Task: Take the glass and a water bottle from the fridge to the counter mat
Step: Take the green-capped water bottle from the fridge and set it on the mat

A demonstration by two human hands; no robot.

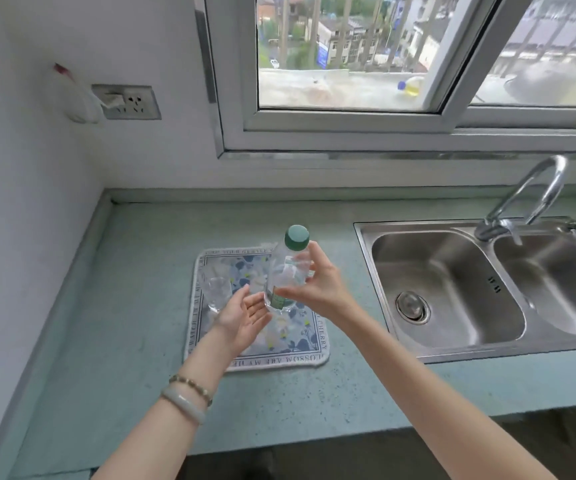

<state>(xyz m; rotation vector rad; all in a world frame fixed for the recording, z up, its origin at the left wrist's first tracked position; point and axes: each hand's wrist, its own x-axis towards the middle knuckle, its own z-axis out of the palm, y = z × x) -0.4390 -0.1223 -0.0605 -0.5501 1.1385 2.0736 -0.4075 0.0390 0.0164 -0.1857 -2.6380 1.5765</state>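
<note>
Right hand [317, 287] grip holds the smooth, full-looking water bottle [284, 275] mid-body; left hand [245, 315] open below; fragile glass [218, 294] beside.

A home kitchen is shown: a pale green counter [141, 306] is fitted with a steel double sink [452, 289] and curved tap [536, 188] at the right, under a sliding window [348, 64]; a wall socket [130, 102] is set far left.

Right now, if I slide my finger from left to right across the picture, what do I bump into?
Socket → glass → bottle → sink → tap.
</note>
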